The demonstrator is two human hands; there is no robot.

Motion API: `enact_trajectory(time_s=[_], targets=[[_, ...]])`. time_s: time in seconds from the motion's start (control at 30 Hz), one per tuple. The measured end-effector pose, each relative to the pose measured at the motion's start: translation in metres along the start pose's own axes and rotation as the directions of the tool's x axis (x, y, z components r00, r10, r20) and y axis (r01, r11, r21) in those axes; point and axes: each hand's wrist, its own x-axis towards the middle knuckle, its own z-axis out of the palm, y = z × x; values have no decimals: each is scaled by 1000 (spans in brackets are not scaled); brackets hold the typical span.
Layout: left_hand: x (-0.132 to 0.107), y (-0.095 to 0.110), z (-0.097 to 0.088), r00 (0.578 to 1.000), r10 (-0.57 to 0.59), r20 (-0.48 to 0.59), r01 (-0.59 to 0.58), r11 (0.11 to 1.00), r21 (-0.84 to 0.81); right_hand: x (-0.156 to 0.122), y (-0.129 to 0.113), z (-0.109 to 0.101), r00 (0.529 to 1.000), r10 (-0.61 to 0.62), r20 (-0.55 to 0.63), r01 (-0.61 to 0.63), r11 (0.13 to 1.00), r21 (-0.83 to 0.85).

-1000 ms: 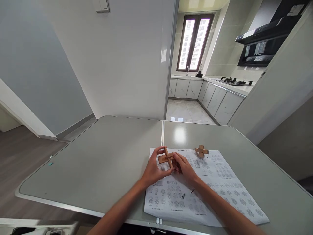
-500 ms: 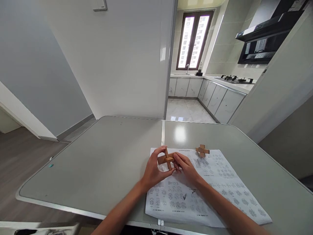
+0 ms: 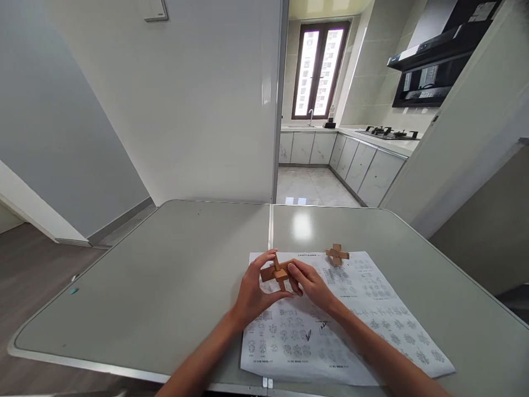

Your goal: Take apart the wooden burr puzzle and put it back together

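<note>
I hold a small wooden cross (image 3: 281, 274) up between my two hands, over the far left part of a printed sheet (image 3: 355, 317). My left hand (image 3: 253, 286) is curved wide around it, fingertips at the upper end of the upright bar and thumb near the lower end, so that bar is spanned lengthwise; I take this to be a way of steadying it without covering the joint in the middle. My right hand (image 3: 312, 284) is closed in a pinch on the arm that points right, thumb on the near side, which probably gives me fine control of that one piece while the left bears the rest. The left-pointing arm sits free in the hollow of my left hand, so the crossing faces me in plain sight. The sheet lies across the seam (image 3: 270, 227) of the table (image 3: 165, 286), mostly on the right half and close to my edge, perhaps so its rows of small figures are under my eyes as I work; they are too small to make out here. A second wooden cross (image 3: 337, 255) rests at the sheet's far edge, untouched and apart from my hands, where it seems out of the way yet easy to see beside the one I hold.
</note>
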Motion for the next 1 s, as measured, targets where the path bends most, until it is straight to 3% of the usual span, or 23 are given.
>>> enact_trajectory(time_s=[0.63, 0.77, 0.87, 1.0], targets=[[4, 2, 0, 998, -51, 40, 52, 998, -24, -3, -4, 1, 997, -66, -50, 61, 993, -105], [7, -1, 0, 982, -182, 57, 190, 955, -227, -1, 0, 0, 994, -83, -66, 70, 982, -178], [8, -4, -1, 943, -289, 165, 332, 860, -388, 0, 4, -2, 995, -74, -72, 60, 981, -186], [10, -3, -2, 917, -339, 209, 397, 818, -417, 1, 5, -6, 997, -48, -55, 41, 992, -122]])
